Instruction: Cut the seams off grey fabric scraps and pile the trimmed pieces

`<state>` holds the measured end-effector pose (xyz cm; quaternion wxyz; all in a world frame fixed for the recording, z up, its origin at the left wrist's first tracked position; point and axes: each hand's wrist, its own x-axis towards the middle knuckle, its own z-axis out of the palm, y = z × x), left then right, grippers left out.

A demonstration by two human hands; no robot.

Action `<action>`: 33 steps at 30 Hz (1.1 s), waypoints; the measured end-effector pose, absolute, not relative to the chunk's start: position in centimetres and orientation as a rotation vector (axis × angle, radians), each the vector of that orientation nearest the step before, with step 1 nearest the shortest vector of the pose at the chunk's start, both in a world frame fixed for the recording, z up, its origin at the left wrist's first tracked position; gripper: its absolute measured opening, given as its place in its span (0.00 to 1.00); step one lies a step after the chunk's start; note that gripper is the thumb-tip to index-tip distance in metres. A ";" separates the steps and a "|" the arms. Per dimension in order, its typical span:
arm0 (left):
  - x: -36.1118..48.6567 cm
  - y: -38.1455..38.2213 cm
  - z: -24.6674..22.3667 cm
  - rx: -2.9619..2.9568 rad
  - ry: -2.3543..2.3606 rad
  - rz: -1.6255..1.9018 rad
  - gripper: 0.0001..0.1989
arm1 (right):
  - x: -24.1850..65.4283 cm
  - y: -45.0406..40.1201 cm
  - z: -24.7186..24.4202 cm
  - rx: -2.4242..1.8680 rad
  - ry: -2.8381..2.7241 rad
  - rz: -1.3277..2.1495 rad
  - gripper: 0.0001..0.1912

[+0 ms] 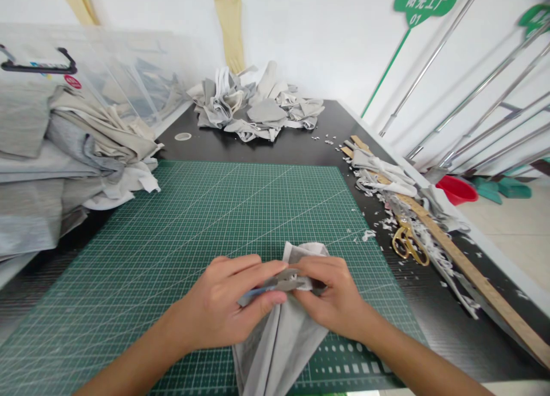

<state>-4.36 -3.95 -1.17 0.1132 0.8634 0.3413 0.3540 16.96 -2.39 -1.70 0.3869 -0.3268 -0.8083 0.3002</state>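
Observation:
A piece of light grey cloth point(296, 333) hangs in folds between my hands, over the green cutting mat point(232, 212). My left hand point(236, 298) is closed, its thumb and fingers pinching the bunched upper part of the cloth. Under those fingers shows a thin bluish strip; I cannot make out what it belongs to. Close by on the right, my right hand point(333, 287) also grips the cloth, fingertips almost meeting the left ones. A corner of the cloth with a pale edge sticks up behind the fingers.
Grey fabric is stacked at left point(86, 155) before a clear plastic bin point(124, 69). A fabric heap point(262, 106) lies at the back. Along the right edge are gold-handled scissors point(408, 244), a wooden ruler point(455, 247) and scraps. A white tape ring point(183, 136) lies back left.

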 end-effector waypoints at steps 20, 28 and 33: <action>-4.3 -3.9 -1.1 2.527 1.002 1.029 0.14 | 17.0 -2.5 -1.7 -0.832 -2.057 0.753 0.08; -4.3 -4.0 -1.0 2.536 1.006 1.030 0.12 | 17.0 -2.5 -1.9 -0.811 -2.045 0.709 0.08; -4.3 -4.0 -1.1 2.524 1.012 1.018 0.15 | 17.0 -2.5 -1.7 -0.836 -2.076 0.768 0.07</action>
